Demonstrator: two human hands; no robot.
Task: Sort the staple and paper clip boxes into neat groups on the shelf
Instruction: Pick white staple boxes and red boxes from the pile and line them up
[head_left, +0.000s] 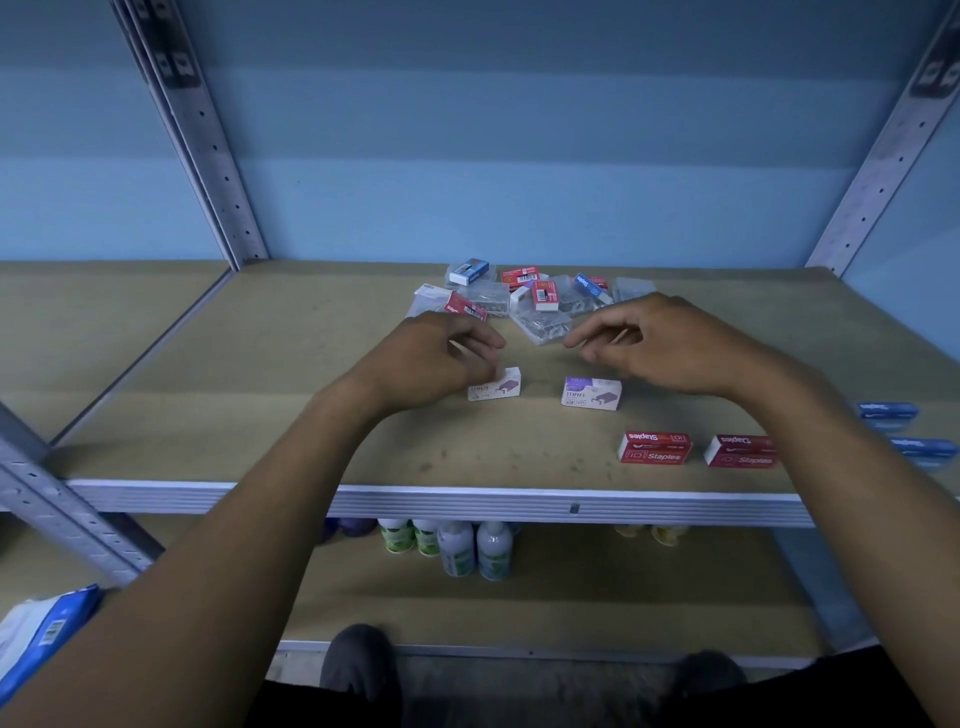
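Observation:
My left hand (436, 358) is low over the shelf board (291, 415), its thumb and fingertips on the left end of a white and purple staple box (498, 388) that stands on the board. A matching purple staple box (592, 393) stands a little to the right. Just above and behind it hovers my right hand (660, 343), fingers loosely curled and apart, holding nothing. Behind both hands lies a mixed pile (524, 299) of red, blue and clear boxes. Two red staple boxes (655, 448) (740, 451) stand side by side at the front right. Two blue boxes (888, 413) (924, 451) sit at the far right.
Grey perforated uprights (208, 145) (878, 156) frame the shelf, against a blue wall. A metal front edge (467, 501) borders the board. The lower shelf holds several bottles (457, 548). A blue and white packet (41, 634) lies at the bottom left.

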